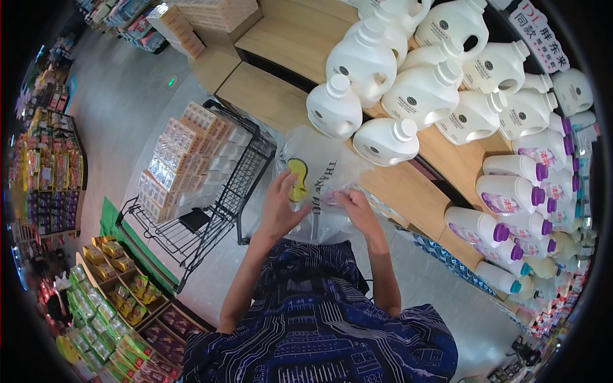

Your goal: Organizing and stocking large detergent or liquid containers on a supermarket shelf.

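A translucent plastic bag (318,165) with a yellow print and dark lettering hangs in front of my body. My right hand (358,210) pinches its right side between thumb and fingers. On the other side, my left hand (282,208) has its fingers spread against or just over the bag; I see no grip there. Something pinkish shows through the plastic by my right fingertips, too blurred to name. Just beyond the bag, white detergent jugs (335,107) with handles stand on a wooden display shelf (273,91).
To the left is a black wire shopping cart (230,177) with stacked wrapped packs (179,158). Purple-capped bottles (503,194) line the shelf at right. A snack stand (124,292) is at lower left, and cartons (179,31) are stacked at the far shelf end.
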`<state>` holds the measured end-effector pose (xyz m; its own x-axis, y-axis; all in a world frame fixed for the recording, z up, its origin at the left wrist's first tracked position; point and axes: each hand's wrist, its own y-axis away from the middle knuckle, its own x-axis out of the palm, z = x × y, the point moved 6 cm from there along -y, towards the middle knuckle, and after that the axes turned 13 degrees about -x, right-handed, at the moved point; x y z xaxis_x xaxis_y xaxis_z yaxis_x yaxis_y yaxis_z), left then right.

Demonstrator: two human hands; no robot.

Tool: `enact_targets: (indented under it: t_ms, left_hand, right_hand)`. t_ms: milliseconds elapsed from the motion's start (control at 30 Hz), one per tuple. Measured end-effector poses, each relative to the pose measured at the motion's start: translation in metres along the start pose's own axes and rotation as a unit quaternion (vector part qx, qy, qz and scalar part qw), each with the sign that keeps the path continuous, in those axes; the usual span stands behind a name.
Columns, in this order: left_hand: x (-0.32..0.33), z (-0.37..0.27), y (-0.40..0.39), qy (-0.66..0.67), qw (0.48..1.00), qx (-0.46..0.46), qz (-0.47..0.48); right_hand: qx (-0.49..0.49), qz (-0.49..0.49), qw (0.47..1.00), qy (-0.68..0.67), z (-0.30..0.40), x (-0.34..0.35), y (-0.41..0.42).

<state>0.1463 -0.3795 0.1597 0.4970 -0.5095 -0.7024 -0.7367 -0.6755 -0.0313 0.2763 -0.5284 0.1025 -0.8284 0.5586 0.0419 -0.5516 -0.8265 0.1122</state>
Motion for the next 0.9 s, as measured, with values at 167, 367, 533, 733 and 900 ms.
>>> enact_targets:
  t_ms: [167,367,533,733,900]
  left_hand:
    - [-0.008,-0.017,-0.007,0.105,0.992,-0.069,-0.018]
    - [0.023,-0.016,-0.009,0.133,0.977,-0.142,0.091]
    - [0.028,-0.017,-0.009,0.18,0.966,-0.141,0.12]
    - [0.028,-0.015,-0.008,0.198,0.968,-0.11,0.105]
    - [0.02,-0.005,-0.011,0.211,0.96,-0.141,0.117]
  right_hand:
    - [-0.027,0.029,0.999,-0.001,0.009,0.005,-0.007]
    - [-0.086,0.027,0.991,0.1,0.043,0.01,-0.012]
    - [-0.075,-0.015,0.99,0.122,0.038,0.006,-0.009]
    - [-0.093,-0.02,0.977,0.189,0.063,0.003,-0.008]
    - [-0.045,0.086,0.982,0.162,0.052,0.0,-0.007]
